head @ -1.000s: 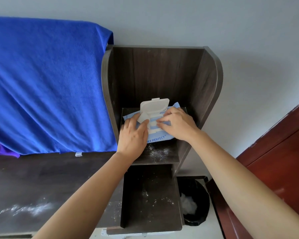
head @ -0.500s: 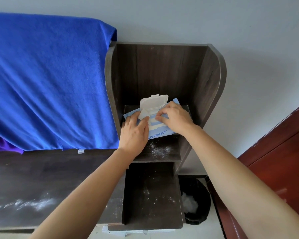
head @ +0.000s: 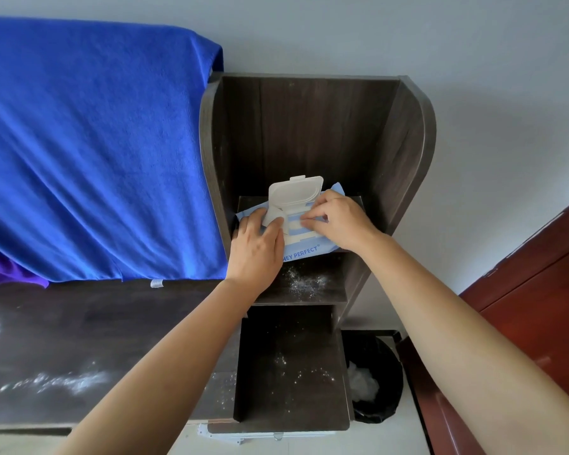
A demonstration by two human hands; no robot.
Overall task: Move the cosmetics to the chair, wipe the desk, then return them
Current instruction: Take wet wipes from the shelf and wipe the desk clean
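While both hands are busy on the wet-wipe pack, which sits on the shelf inside the dark wooden cubby, its white flip lid stands open. Left hand lies flat on the pack's left end, pinning it, with a white wipe at its fingertips. Right hand pinches the label strip by the opening. White powder dusts the shelf's front edge and the worktop. A blue towel hangs along the worktop's far edge, and a black bin sits down right.
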